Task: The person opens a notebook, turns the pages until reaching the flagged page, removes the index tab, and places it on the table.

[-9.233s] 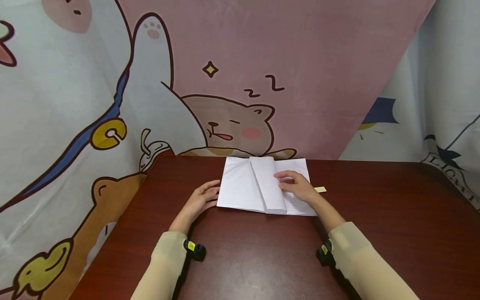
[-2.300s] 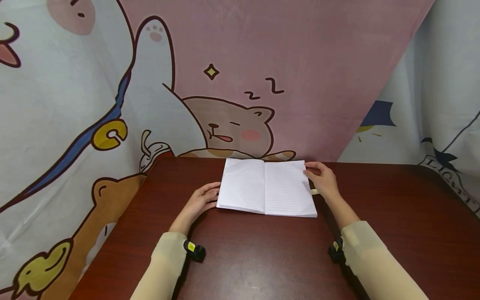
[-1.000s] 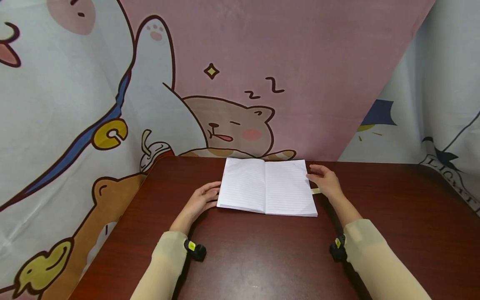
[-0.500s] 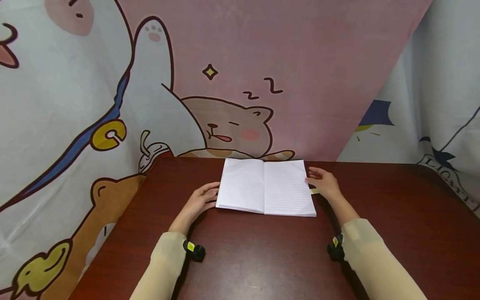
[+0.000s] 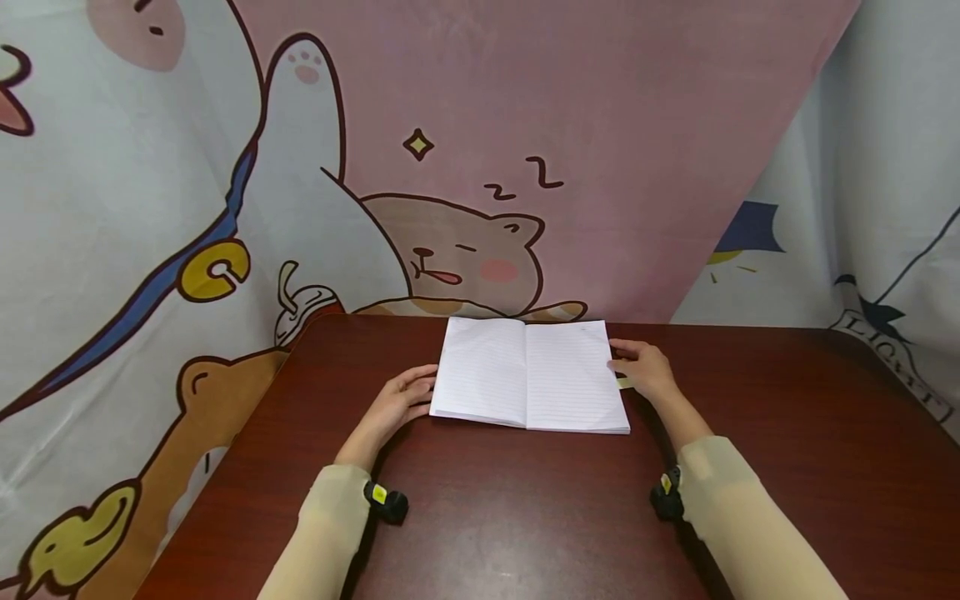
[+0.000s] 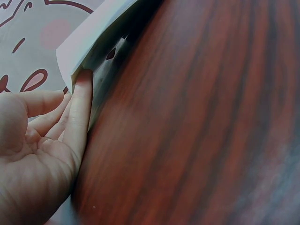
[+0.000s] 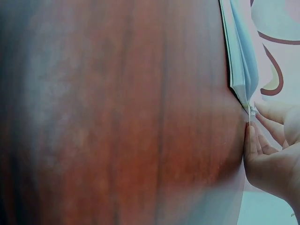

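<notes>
Either side of open notebook, left hand, right hand

Reddish-brown table (glossy, dark-grained); open lined notebook on top.

A desk corner, whether in a home or a studio unclear, is hemmed in by cartoon-printed cloth, a dozing animal pictured behind a dark reddish wood table. White drapery hangs at right; an open notebook suggests a study spot.
</notes>
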{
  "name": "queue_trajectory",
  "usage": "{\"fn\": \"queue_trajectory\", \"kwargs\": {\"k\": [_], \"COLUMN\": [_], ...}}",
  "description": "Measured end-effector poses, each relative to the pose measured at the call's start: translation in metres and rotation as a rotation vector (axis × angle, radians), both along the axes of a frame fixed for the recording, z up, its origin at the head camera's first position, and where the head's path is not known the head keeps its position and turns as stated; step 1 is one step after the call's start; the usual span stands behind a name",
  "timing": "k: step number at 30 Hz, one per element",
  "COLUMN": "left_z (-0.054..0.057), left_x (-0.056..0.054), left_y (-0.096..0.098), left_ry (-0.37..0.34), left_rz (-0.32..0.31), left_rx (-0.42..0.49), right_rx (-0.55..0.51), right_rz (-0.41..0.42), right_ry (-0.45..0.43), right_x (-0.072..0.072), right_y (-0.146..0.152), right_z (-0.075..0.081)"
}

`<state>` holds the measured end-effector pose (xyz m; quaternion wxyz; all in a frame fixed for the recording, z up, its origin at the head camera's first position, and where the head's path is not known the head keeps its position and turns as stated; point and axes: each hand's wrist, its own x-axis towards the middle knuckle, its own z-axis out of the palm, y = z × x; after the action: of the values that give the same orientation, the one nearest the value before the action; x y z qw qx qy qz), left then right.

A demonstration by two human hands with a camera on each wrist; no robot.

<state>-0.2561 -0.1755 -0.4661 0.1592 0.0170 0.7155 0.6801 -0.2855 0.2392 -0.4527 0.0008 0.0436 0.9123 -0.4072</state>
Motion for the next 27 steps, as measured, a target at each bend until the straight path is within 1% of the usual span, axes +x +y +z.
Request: {"fn": "queue_trajectory", "kwargs": {"k": [2,9,11,16,19,23,27], "left_z": [0.0,0.0,0.0,0.0,0.0,0.0,0.001], "left_x": [0.0,0.001,0.001,0.001,0.0,0.0,0.001], "left_y": [0.0,-0.003,-0.003,-0.002,-0.001,-0.001,-0.001], "left_ry": [-0.007,0.013,0.016,0.011,0.013,0.013,0.008], "left_rz": [0.005,-0.011,-0.015,-0.014,-0.017,-0.018,-0.01], "left_rx": [-0.002,-0.013,-0.011,0.001,0.006,0.007,0.003], "right_rx": [-0.004,-0.004,-0.005,-0.002,-0.009,-0.01,-0.002], "right_rz": [0.0,-0.014,-0.037,-0.13,-0.177,-0.216,-0.228], "right_ry": [-0.004,0.027,0.045,0.091,0.105,0.106,0.095], "right_x": [0.0,0.0,0.0,-0.001,-0.002,-0.003,-0.004], "right_y": [0.0,-0.004,-0.006,-0.01,-0.011,-0.013,-0.016], "right_z": [0.0,0.0,-0.001,-0.005,-0.005,-0.004,-0.003]}}
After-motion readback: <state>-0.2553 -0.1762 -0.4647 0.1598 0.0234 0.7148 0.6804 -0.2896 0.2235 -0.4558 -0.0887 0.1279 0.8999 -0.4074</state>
